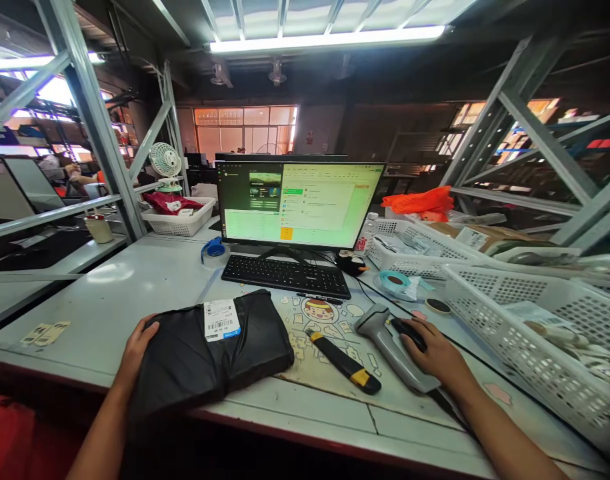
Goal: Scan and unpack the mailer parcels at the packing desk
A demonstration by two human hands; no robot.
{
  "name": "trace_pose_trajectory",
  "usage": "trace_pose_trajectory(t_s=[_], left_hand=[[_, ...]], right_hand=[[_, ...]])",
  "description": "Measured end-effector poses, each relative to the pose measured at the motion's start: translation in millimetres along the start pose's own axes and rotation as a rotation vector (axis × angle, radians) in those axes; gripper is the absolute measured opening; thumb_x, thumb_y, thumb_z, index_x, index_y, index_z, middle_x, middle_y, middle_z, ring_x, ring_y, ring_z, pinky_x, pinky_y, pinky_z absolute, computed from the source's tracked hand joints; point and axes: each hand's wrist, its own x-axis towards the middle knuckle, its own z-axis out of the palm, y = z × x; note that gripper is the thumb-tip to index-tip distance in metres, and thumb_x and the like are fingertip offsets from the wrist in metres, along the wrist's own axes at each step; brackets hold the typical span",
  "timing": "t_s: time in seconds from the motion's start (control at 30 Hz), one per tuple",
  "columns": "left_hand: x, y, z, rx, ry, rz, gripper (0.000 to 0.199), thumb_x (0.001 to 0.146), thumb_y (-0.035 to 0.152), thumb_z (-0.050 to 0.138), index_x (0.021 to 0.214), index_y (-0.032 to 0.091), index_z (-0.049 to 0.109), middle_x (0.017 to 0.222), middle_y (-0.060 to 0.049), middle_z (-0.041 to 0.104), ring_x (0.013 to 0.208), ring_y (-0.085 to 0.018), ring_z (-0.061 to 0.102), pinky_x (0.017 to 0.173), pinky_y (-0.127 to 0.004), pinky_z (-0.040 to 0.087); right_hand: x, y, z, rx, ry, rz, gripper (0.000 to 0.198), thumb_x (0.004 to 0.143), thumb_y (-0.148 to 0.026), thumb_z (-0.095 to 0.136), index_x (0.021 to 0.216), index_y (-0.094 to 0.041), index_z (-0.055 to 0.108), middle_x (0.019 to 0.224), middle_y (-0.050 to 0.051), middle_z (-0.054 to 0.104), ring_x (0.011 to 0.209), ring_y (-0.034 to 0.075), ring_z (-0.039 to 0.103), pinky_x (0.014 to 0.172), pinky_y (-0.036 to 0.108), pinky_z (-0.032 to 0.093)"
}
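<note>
Pale desk (105, 293) | dim room (322, 123) (tube light (329, 40) overhead) | left hand (135, 350) gripping black parcel (185, 357), right hand (439, 353) holding mouse (409, 335)

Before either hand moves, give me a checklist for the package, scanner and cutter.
1. Left hand gripping the black package: ok, at its left edge.
2. Label uncovered: ok, face up.
3. Package clear of the front edge of the table: not ok, it covers part of that edge.
4. Cutter apart from the package: ok.
5. Cutter blade retracted: cannot tell.
6. Scanner held by the right hand: cannot tell; fingers cover a dark object there.
</note>
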Motion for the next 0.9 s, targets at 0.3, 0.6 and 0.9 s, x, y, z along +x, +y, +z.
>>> trace_pose_trajectory(t_s=[0.3, 0.6, 0.9], left_hand=[[-6, 7, 4, -0.002, 0.012, 0.035, 0.070, 0.063, 0.067, 0.082, 0.111, 0.018, 0.070, 0.098, -0.005, 0.076, 0.093, -0.027, 0.071, 0.079, -0.031, 0.055], [-8, 11, 4, -0.004, -0.010, 0.025, 0.075, 0.059, 0.070, 0.083, 0.111, 0.018, 0.070, 0.101, -0.007, 0.076, 0.095, -0.029, 0.072, 0.081, -0.033, 0.056], [-10, 10, 7, -0.088, -0.014, 0.029, 0.071, 0.061, 0.067, 0.085, 0.109, 0.018, 0.068, 0.093, -0.005, 0.075, 0.088, -0.025, 0.070, 0.076, -0.030, 0.054]], right_hand=[[-3, -9, -7, -0.046, -0.016, 0.077, 0.051, 0.087, -0.052, 0.047, 0.122, -0.022, 0.070, 0.130, 0.013, 0.068, 0.114, 0.034, 0.069, 0.087, 0.049, 0.060], [-1, -11, -12, -0.002, -0.044, 0.083, 0.051, 0.083, -0.059, 0.046, 0.116, -0.028, 0.070, 0.129, 0.010, 0.071, 0.116, 0.034, 0.070, 0.092, 0.048, 0.060], [0, -5, -7, 0.014, -0.044, 0.078, 0.053, 0.082, -0.062, 0.044, 0.116, -0.029, 0.068, 0.129, 0.010, 0.070, 0.119, 0.036, 0.069, 0.096, 0.053, 0.059]])
